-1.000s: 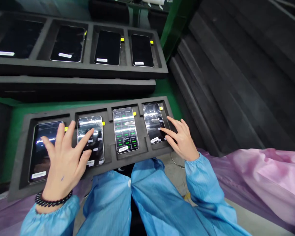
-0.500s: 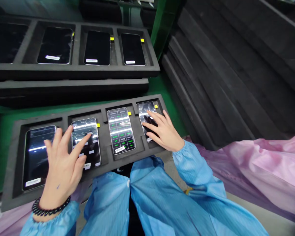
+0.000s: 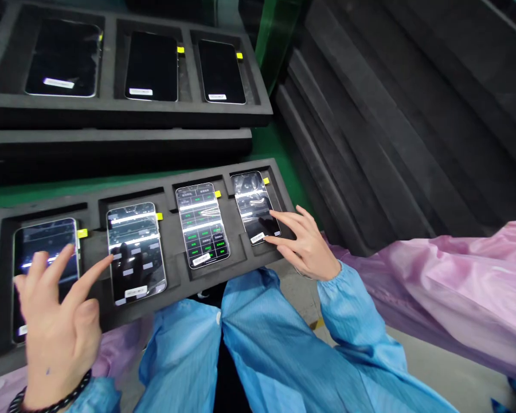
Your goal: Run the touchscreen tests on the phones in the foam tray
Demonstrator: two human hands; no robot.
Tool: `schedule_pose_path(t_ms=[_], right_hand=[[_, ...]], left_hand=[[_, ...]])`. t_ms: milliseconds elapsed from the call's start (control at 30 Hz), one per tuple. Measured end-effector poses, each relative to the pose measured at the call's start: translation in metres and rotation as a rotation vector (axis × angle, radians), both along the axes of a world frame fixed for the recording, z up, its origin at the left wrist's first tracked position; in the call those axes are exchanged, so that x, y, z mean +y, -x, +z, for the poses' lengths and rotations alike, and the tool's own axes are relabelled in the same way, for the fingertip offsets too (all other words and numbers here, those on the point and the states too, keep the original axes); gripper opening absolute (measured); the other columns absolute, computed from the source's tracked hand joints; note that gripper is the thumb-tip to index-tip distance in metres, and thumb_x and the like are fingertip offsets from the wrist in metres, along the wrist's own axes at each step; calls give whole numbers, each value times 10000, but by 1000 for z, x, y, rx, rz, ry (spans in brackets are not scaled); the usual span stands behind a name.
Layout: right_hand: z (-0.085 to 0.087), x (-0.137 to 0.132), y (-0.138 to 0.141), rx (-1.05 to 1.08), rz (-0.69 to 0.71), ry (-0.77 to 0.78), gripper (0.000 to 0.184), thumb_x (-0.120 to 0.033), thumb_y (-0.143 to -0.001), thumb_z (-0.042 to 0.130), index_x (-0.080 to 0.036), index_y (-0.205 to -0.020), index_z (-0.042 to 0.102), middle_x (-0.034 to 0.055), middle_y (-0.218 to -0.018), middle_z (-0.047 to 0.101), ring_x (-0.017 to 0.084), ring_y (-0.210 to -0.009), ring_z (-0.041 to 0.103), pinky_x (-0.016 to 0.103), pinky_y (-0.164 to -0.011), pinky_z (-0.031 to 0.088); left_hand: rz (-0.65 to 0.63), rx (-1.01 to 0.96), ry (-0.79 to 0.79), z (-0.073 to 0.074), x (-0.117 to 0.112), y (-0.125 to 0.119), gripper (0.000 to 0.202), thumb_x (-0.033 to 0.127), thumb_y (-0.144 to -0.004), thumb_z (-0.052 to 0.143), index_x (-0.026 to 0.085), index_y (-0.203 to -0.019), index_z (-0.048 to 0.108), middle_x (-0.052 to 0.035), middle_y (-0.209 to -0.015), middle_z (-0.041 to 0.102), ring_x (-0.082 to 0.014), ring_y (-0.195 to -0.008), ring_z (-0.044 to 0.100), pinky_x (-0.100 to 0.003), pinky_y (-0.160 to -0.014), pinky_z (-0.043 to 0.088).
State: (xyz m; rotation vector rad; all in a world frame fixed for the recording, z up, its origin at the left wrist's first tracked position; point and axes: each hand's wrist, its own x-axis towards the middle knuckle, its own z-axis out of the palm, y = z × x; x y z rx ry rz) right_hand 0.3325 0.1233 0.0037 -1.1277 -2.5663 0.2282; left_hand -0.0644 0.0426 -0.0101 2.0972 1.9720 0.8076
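Fingers (image 3: 289, 221) of both hands (image 3: 60, 324) (image 3: 307, 246) apart over phones (image 3: 254, 201) in grey tray (image 3: 172, 238), green bench (image 3: 64, 192) beneath

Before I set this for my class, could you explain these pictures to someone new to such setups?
There is no machine: you see a person's bare left hand and right hand, in blue cloth sleeves. A head-worn camera takes every picture, looking forward and down. In front lies a long black foam tray with four flat, glass-fronted phones in its pockets; the third phone from the left shows green text. Neither hand holds anything: the left index fingertip is at the left edge of the second phone, the right fingers at the right side of the fourth phone. Behind, another black foam tray carries dark-screened phones.
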Motion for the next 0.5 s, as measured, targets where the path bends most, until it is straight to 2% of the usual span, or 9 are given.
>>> schedule_pose_path(t_ms=[167,300,400,500], right_hand=[[-4,-5,-16,22,-89,5,324,-238,-1009,476,-271,-1139,771,83,-1535,528,266,-1331,532,588,-1195,342],[2,-5,-19,37,-178,-22,344,-232,-1013,452,-278,-1085,785,67,-1492,569,260,-1290,566,580,-1186,366],[10,-5,-2,114,-152,-59,355,-233,-1013,435,-274,-1073,782,55,-1478,580,264,-1277,576,577,-1183,377],[12,-5,38,171,-21,-56,348,-260,-1016,431,-258,-1093,771,70,-1480,580,268,-1276,576,571,-1194,364]], left_hand=[[14,-4,-32,3,-2,-2,627,297,-944,322,579,-1504,316,218,-1661,228,-345,-1568,195,-647,-1292,97],[28,1,-62,5,-5,-1,630,285,-944,310,572,-1505,319,220,-1652,251,-341,-1561,219,-644,-1296,110],[-4,49,-105,4,-11,5,625,267,-952,323,566,-1501,337,192,-1658,263,-338,-1557,231,-658,-1283,125],[-115,111,-143,0,-21,15,602,266,-962,361,537,-1500,370,132,-1669,274,-345,-1555,235,-694,-1264,123]])
